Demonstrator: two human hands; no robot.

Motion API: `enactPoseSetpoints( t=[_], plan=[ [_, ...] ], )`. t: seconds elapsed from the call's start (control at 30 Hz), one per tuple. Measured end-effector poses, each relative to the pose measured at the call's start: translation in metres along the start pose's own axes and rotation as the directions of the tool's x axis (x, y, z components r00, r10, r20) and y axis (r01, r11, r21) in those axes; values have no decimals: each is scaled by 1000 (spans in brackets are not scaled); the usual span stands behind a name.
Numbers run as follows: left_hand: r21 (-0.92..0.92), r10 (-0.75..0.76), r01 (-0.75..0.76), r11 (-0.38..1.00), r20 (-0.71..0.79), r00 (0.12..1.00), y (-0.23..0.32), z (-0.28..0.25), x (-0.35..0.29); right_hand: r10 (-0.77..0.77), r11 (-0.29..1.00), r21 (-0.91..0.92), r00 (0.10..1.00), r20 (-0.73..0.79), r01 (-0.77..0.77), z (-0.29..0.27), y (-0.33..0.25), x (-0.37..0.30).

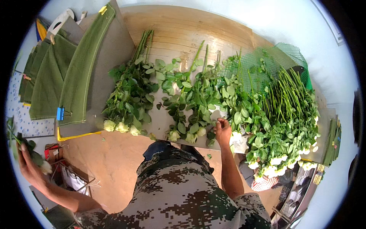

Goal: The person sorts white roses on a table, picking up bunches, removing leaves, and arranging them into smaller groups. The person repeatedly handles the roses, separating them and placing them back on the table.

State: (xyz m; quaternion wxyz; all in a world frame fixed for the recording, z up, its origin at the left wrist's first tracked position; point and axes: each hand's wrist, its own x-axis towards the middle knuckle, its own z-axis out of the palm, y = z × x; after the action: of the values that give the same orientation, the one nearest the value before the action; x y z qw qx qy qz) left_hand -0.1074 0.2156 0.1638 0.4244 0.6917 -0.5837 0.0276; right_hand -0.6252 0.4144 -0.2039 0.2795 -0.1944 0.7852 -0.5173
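Note:
At the far left, my left hand [27,162] is closed around a white rose [46,168] with green leaves; its bloom hangs below the fingers. My right hand [223,131] is over the table's near edge with fingers curled in; whether anything small is between them I cannot make out. Just left of it lies a small bunch of white roses [194,95], blooms toward me and stems away. Right of the hand is another leafy bunch [238,103]. A third bunch [129,91] lies on the left part of the table.
A big heap of white roses [289,118] fills the table's right side, partly under green netting [263,61]. Green cloths [82,76] hang over an upright panel at left, held by a blue clip [61,113]. Below right, another person [265,183] is partly hidden by blooms.

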Motion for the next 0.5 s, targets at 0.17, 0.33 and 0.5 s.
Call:
enactPoseSetpoints(
  t=[0.17, 0.33, 0.5],
  plan=[
    [228, 289, -325, 918, 181, 940, -175, 71, 114, -25, 980, -195, 1000, 10, 26, 8, 10, 11],
    [-103, 43, 16, 995, 549, 835, -241, 203, 108, -154, 917, -368, 988, 30, 154, 19, -4, 14],
    [76, 310, -321, 944, 127, 942, -262, 187, 71, -57, 920, -387, 998, 26, 63, 24, -16, 16]
  ],
)
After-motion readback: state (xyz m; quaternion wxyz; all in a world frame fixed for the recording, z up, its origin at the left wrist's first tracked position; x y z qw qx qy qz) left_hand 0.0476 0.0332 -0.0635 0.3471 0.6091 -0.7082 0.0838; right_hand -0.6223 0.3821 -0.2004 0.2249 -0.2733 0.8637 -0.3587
